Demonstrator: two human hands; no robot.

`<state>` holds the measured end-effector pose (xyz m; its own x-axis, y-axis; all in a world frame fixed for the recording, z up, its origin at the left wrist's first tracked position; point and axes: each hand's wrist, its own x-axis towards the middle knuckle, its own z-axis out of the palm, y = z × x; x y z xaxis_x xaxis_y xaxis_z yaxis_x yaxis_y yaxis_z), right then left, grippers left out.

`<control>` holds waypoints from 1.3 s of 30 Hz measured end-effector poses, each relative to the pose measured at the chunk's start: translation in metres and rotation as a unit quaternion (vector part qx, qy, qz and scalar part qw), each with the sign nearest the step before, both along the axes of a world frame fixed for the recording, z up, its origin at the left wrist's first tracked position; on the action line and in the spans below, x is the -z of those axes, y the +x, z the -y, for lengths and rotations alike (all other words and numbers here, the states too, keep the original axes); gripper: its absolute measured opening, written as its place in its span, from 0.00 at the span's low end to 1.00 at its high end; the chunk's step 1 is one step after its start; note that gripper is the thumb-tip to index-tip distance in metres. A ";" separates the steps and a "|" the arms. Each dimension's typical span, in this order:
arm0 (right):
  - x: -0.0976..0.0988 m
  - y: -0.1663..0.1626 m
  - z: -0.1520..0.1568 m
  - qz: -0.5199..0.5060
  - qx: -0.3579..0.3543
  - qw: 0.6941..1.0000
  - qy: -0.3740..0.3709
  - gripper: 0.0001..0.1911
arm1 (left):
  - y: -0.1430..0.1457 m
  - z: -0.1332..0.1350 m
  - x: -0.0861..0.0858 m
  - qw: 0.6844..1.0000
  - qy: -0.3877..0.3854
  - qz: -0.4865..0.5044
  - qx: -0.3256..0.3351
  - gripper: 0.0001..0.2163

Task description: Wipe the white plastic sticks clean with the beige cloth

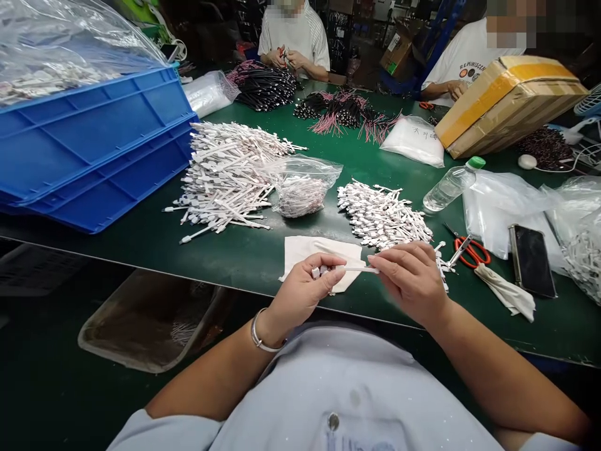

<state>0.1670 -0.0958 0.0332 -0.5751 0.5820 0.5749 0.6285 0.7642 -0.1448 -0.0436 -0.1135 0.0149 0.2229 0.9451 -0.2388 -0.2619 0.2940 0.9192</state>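
Between my hands, above the table's near edge, a short white cable is stretched out level. My left hand is closed on its connector end, with small white connector ends showing between thumb and fingers. The other end is pinched by the fingertips of my right hand. Beneath them a cream cloth lies on the table. Just past my right hand is a pile of short white cables. A larger pile of white cables sits farther left, beside a clear bag of cables.
Blue crates stand at left. On the right are a water bottle, red-handled scissors, a phone, clear plastic bags and a taped carton. Across the green table, two people work near black cable bundles.
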 end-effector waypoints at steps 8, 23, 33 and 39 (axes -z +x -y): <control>0.012 -0.006 0.004 0.015 -0.011 0.997 -0.070 0.11 | -0.001 0.000 0.006 1.000 0.015 -0.028 -0.001 0.13; 0.024 -0.020 -0.002 -0.099 -0.012 0.983 -0.154 0.12 | -0.025 -0.003 -0.004 0.923 0.208 -0.321 0.044 0.08; 0.034 0.014 -0.004 0.004 0.004 0.987 -0.160 0.20 | -0.048 -0.007 0.023 0.762 0.301 -0.573 0.026 0.10; 0.049 0.131 0.000 0.028 0.256 0.964 -0.066 0.25 | -0.070 -0.005 0.021 0.799 0.260 -0.534 -0.098 0.24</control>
<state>0.2977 -0.0955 -0.0159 -0.2202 0.8637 0.4533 0.9283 0.3284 -0.1747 -0.1141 -0.1088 -0.0060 -0.0098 0.9704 0.2415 0.7583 -0.1502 0.6343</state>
